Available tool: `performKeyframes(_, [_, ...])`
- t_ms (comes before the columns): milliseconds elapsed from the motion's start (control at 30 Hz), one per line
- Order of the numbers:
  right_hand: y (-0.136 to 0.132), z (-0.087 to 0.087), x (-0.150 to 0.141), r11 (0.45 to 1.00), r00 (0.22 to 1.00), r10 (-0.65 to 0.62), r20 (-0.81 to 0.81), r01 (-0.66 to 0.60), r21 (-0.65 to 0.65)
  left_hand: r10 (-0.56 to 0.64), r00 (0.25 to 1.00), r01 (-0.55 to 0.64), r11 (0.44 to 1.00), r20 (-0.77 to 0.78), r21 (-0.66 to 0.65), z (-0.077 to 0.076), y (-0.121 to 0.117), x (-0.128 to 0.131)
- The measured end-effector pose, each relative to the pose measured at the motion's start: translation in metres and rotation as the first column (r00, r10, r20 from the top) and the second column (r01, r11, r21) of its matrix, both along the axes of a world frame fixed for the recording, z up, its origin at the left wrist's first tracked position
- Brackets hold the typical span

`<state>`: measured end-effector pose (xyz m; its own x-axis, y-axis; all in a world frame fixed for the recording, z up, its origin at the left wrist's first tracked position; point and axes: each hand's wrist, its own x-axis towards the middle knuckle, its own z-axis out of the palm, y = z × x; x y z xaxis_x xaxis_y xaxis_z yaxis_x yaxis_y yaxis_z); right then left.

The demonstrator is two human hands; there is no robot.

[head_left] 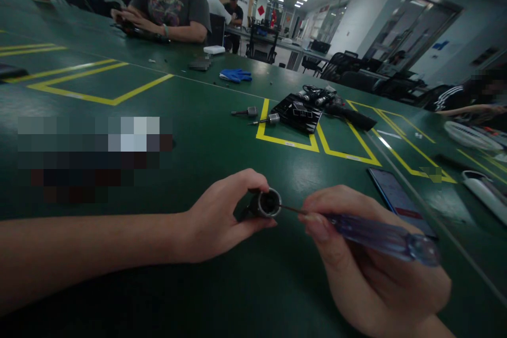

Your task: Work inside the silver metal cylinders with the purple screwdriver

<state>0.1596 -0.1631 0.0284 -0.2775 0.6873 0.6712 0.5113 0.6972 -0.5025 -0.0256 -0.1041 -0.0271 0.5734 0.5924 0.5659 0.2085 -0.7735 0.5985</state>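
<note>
My left hand is closed round a small cylindrical part with a silver rim and a dark body, held just above the green table. My right hand grips a screwdriver with a clear blue handle. Its thin shaft points left, and the tip reaches into the open mouth of the part.
A phone lies to the right of my hands. Farther back are two similar silver parts, a black tray, dark tools and a blue glove. Other people sit at the far left and right edges.
</note>
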Motion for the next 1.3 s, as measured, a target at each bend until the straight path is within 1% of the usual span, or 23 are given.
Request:
performKeyframes(100, [0.000,-0.001,0.001,1.000,1.000,-0.008,0.027,0.008,-0.005,0.007,1.000,-0.007,1.000,-0.019,-0.009,0.000,-0.001,0.000])
performKeyframes(267, [0.002,0.004,-0.001,0.999,0.996,-0.034,0.087,0.030,0.039,0.001,1.000,-0.001,1.000,-0.024,-0.006,0.000,0.000,0.000])
performKeyframes(367, [0.003,0.005,-0.001,0.999,0.994,-0.019,0.107,0.015,0.038,-0.010,1.000,0.011,1.000,-0.014,0.001,0.000,0.000,0.000])
performKeyframes(433, [0.003,0.003,0.000,1.000,0.995,-0.007,0.101,0.004,0.028,-0.012,1.000,0.012,1.000,-0.014,-0.001,-0.001,0.001,0.001])
performKeyframes(567, [0.002,-0.002,0.002,1.000,0.999,-0.022,0.036,0.021,0.016,-0.007,1.000,0.007,1.000,-0.019,-0.001,0.000,0.000,0.001])
performKeyframes(800, [0.001,-0.004,0.004,1.000,1.000,-0.021,0.019,0.021,0.004,0.003,0.999,-0.003,1.000,-0.045,-0.009,0.001,0.000,0.001])
performKeyframes(900, [0.002,-0.006,0.003,0.999,0.999,-0.040,0.020,0.040,0.024,-0.006,0.999,0.006,1.000,-0.042,0.007,0.001,0.001,0.001])
performKeyframes(1000, [0.003,-0.007,0.003,0.999,0.999,-0.049,0.013,0.049,0.017,-0.031,0.999,0.033,0.999,-0.045,0.029,0.002,0.002,0.001])
performKeyframes(1100, [0.003,-0.007,0.003,0.996,0.996,-0.087,0.021,0.087,0.002,-0.049,0.997,0.053,0.997,-0.065,0.049,0.004,0.002,0.002])
performKeyframes(1200, [0.002,-0.006,0.003,0.993,0.993,-0.112,0.031,0.111,0.027,-0.050,0.995,0.056,0.996,-0.085,0.076,0.007,0.002,0.003])
performKeyframes(1300, [0.002,-0.005,0.002,0.993,0.993,-0.109,0.033,0.108,0.040,-0.051,0.994,0.059,0.995,-0.094,0.083,0.008,0.003,0.004])
